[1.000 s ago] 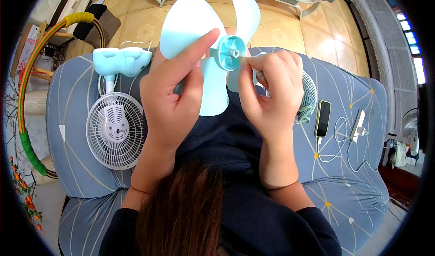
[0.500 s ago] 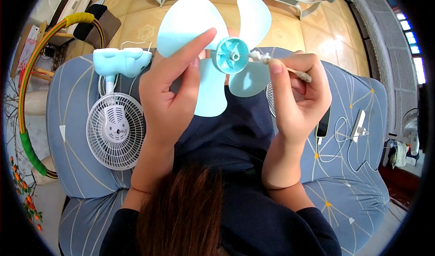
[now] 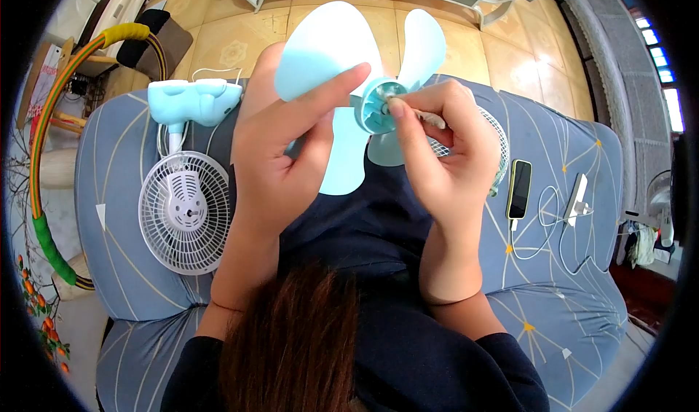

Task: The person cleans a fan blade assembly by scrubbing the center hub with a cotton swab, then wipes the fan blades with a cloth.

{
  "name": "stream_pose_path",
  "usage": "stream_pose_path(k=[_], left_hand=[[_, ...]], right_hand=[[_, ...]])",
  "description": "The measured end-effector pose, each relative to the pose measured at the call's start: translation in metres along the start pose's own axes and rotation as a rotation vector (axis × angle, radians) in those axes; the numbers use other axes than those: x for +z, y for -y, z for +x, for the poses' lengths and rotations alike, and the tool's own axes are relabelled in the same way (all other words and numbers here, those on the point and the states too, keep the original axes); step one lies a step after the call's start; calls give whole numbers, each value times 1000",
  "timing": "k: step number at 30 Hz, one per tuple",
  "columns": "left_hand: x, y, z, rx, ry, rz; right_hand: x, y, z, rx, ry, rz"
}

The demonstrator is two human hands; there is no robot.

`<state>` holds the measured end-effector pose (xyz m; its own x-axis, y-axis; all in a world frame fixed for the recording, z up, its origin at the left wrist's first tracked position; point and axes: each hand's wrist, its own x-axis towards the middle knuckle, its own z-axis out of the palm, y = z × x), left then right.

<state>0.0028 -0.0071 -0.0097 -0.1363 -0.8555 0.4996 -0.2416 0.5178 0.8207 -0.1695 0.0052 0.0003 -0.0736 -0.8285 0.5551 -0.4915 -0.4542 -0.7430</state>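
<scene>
A seated person's left hand [image 3: 291, 157] is grasping a pale blue fan blade [image 3: 328, 55], index finger lying against its upper-left vane. The right hand [image 3: 455, 150] is pinching a whitish cotton swab [image 3: 434, 120] at the blade's open hub [image 3: 370, 122]; fingertips are hiding the swab's inner end. The blade is hanging above the lap, near the sofa's far edge. Working well here probably means bracing the hub firmly, tilting its opening toward the light, and pressing gently so the thin swab is not bending.

A patterned blue-grey sofa [image 3: 582, 295] is spreading underneath. Along its left edge, a light blue fan base [image 3: 193, 104] and white rear grille [image 3: 162, 230] are lying; toward its right edge, a phone [image 3: 519, 190] and power strip [image 3: 576, 201] are resting. A mesh cover [image 3: 501, 139] is showing behind the right hand. Beyond the far edge, tiled floor [image 3: 502, 55] is gleaming; at left, a striped hoop [image 3: 36, 157] is curving.
</scene>
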Motion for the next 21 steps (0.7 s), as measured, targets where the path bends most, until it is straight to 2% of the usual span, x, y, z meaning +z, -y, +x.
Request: stream_pose_path(k=[6, 10, 13, 18, 21], left_hand=[[-2, 5, -1, 41, -31, 25], [-3, 1, -1, -12, -42, -14], [-3, 1, -1, -51, -65, -11], [-1, 4, 0, 0, -76, -22], [0, 7, -1, 39, -72, 8]], right_hand=[[-8, 5, 0, 105, 40, 72], [-11, 16, 0, 219, -110, 274], [-13, 10, 0, -44, 4, 194], [-1, 11, 4, -208, 36, -70], [5, 7, 3, -238, 65, -110]])
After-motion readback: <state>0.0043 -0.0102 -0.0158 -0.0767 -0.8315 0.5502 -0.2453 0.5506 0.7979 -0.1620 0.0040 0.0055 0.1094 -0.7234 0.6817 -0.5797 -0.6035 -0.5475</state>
